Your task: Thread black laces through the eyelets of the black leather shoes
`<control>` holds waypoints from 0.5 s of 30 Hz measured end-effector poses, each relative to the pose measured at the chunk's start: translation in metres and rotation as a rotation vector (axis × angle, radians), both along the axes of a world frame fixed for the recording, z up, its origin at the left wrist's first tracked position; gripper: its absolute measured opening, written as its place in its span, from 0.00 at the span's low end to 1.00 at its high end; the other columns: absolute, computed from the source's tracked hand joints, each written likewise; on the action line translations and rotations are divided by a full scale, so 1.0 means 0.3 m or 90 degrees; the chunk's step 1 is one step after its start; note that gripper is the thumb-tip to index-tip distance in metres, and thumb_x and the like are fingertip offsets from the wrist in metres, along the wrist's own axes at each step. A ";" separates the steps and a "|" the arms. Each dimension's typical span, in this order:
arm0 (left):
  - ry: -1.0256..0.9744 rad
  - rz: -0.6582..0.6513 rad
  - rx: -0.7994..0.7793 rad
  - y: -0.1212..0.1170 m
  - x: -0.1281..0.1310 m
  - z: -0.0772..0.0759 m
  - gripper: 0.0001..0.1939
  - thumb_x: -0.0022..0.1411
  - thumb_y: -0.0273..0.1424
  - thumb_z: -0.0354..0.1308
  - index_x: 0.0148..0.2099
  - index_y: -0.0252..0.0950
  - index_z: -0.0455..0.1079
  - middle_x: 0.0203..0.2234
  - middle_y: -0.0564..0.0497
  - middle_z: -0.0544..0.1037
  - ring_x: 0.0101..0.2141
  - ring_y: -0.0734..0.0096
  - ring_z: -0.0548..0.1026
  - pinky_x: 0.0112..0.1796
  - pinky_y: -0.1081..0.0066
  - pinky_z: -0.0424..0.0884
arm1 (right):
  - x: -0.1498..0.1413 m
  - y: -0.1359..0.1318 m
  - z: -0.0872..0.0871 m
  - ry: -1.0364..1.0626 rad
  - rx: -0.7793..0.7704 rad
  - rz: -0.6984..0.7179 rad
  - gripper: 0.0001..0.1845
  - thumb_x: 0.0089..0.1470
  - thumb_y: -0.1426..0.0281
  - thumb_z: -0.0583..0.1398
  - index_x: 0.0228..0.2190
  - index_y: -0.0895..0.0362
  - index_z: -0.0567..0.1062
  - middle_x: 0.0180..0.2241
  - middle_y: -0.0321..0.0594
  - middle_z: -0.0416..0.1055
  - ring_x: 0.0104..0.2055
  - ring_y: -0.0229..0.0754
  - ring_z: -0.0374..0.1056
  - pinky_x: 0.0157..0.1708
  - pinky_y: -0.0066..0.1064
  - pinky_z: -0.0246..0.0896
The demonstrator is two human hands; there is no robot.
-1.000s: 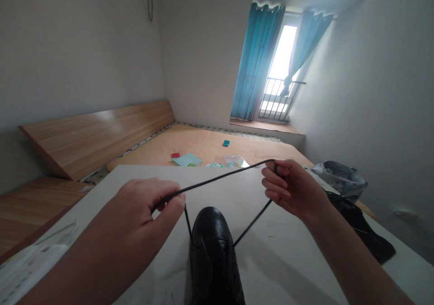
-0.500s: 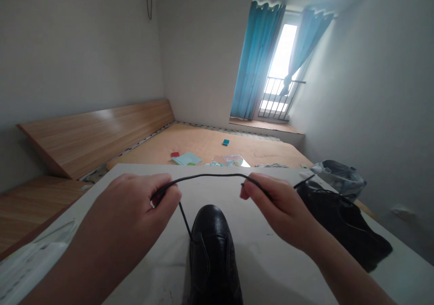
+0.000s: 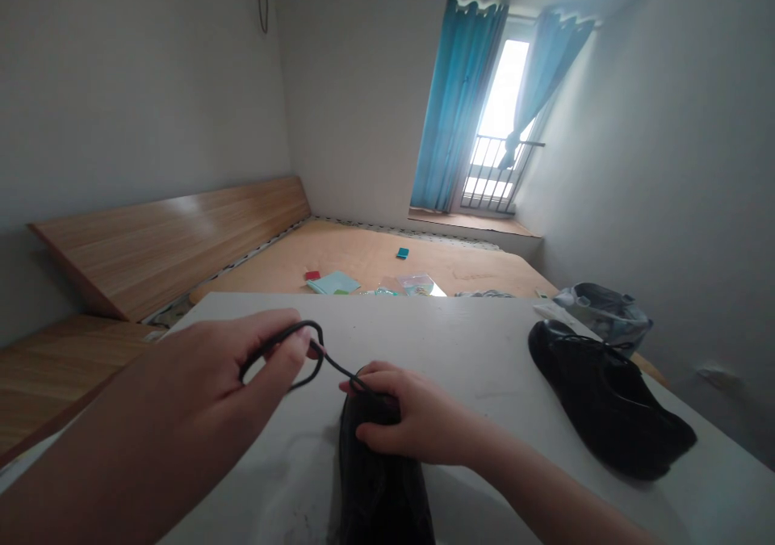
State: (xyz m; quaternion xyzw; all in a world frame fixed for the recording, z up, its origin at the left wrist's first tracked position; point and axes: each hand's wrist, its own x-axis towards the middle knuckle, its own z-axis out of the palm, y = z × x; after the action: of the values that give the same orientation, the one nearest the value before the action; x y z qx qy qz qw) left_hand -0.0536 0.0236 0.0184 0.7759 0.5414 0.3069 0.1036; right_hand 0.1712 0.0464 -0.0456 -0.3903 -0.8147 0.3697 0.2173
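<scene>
A black shoe stands toe-away on the white table in front of me. My left hand, raised left of the toe, pinches a black shoelace, which bends into a loop around the fingertips. From there the lace runs down to my right hand. My right hand lies over the front of the shoe, its fingers closed on the lace near the toe; the lace's end is hidden under them. A second black shoe, with its lace threaded, rests at the right.
The white table reaches to a bed with a wooden headboard. Several small packets and a light blue sheet lie on the bed. Behind the second shoe is a translucent plastic bag.
My right hand has moved down and left from above the table onto the shoe's toe. The lace, earlier stretched in an arc between both hands, now forms a loop at my left hand.
</scene>
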 end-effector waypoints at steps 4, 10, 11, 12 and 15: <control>0.065 -0.190 0.072 -0.020 0.061 -0.005 0.13 0.67 0.37 0.47 0.40 0.45 0.73 0.38 0.54 0.78 0.38 0.62 0.73 0.39 0.68 0.66 | -0.004 -0.023 0.039 0.189 -0.091 0.044 0.30 0.43 0.63 0.70 0.49 0.53 0.74 0.46 0.40 0.68 0.46 0.44 0.64 0.44 0.32 0.60; 0.137 -0.217 0.170 -0.020 0.118 -0.032 0.10 0.66 0.32 0.51 0.40 0.46 0.74 0.46 0.50 0.73 0.47 0.56 0.68 0.46 0.57 0.64 | 0.016 -0.040 0.068 0.415 -0.434 0.078 0.21 0.49 0.54 0.67 0.36 0.58 0.73 0.27 0.31 0.63 0.24 0.29 0.54 0.23 0.22 0.48; 0.135 -0.225 0.176 -0.025 0.120 -0.033 0.10 0.66 0.32 0.51 0.40 0.46 0.74 0.46 0.50 0.73 0.47 0.56 0.68 0.46 0.57 0.64 | 0.021 -0.037 0.068 0.426 -0.452 0.074 0.21 0.50 0.53 0.65 0.34 0.58 0.72 0.25 0.30 0.62 0.22 0.28 0.53 0.21 0.22 0.45; 0.131 -0.234 0.187 -0.030 0.122 -0.033 0.09 0.66 0.31 0.51 0.40 0.46 0.74 0.46 0.51 0.73 0.47 0.57 0.67 0.47 0.58 0.64 | 0.026 -0.033 0.068 0.428 -0.471 0.094 0.22 0.52 0.51 0.64 0.33 0.59 0.71 0.23 0.30 0.62 0.20 0.28 0.52 0.19 0.23 0.42; 0.110 -0.248 0.244 -0.047 0.127 -0.031 0.06 0.66 0.34 0.54 0.43 0.45 0.72 0.46 0.50 0.73 0.48 0.57 0.67 0.48 0.61 0.63 | 0.049 -0.028 0.092 0.401 -0.530 0.214 0.22 0.51 0.52 0.64 0.31 0.58 0.68 0.19 0.28 0.60 0.18 0.28 0.49 0.17 0.24 0.39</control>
State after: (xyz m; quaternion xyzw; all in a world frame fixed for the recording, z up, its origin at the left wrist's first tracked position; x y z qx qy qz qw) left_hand -0.0157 0.0096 0.0091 0.8940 0.3212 0.3106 -0.0346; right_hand 0.1859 0.0379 -0.0181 -0.1781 -0.5463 0.7894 0.2163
